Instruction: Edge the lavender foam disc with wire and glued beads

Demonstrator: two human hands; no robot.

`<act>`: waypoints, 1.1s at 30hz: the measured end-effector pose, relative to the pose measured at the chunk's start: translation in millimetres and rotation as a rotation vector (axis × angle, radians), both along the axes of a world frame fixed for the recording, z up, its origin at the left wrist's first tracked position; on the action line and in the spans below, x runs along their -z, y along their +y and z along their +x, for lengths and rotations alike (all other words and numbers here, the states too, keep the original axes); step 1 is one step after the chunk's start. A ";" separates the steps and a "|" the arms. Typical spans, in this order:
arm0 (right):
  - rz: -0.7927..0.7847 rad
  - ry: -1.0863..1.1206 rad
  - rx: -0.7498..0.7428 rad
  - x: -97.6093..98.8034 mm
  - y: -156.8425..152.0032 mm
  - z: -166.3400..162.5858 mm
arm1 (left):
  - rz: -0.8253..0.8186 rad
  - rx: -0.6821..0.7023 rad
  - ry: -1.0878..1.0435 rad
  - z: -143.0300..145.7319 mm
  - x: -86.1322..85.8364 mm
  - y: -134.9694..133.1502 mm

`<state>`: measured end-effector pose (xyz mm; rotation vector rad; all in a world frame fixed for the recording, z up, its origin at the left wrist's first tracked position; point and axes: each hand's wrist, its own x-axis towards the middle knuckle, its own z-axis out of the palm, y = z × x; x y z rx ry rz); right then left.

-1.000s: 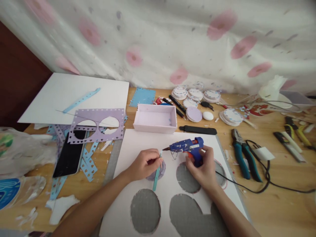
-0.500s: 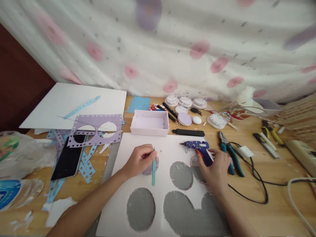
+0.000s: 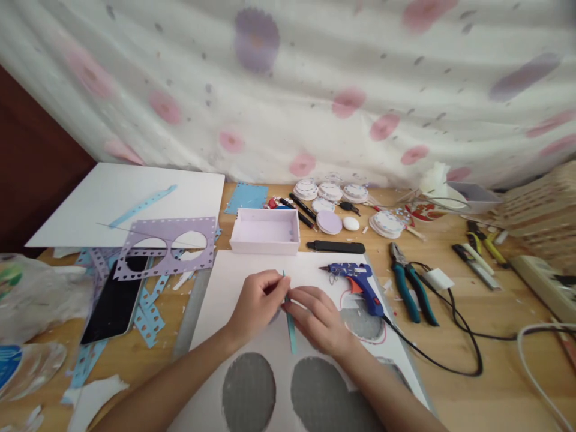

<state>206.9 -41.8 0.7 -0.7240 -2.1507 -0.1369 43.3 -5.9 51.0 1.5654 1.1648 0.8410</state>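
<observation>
A narrow teal strip, apparently paper, stands nearly upright between my hands at the middle of the white board. My left hand is closed, pinching the strip near its top end. From the other side my right hand meets it, thumb and fingertips closed on the strip just below. A small purple disc is mostly hidden under my left hand. To the right, a blue glue gun with an orange trigger lies on the board, its nozzle pointing left.
Round holes in the board show a grey cutting mat. Behind stand a pale purple open box and several stacked white discs. Pliers and a black cable lie right; a phone and purple sheet lie left.
My right hand has left the glue gun, which now lies on the board, and moved left to the teal strip. My left hand still pinches the strip. The view has shifted slightly.
</observation>
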 end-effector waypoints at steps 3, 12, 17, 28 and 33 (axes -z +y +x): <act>-0.001 0.098 0.033 8.0 -2.1 -0.9 | -0.053 0.014 0.024 5.9 5.2 -3.0; -0.793 0.944 0.330 5.5 8.9 -3.7 | 0.536 0.140 0.419 -42.2 21.0 -4.1; -1.087 0.986 0.222 10.8 14.7 -2.4 | 0.490 0.263 0.600 -54.6 44.5 -0.4; -1.172 0.960 0.208 13.5 15.2 -4.3 | 0.376 0.330 0.483 -59.0 53.0 6.9; -1.166 0.967 0.212 15.1 16.1 -6.0 | 0.330 0.311 0.454 -60.3 51.2 6.3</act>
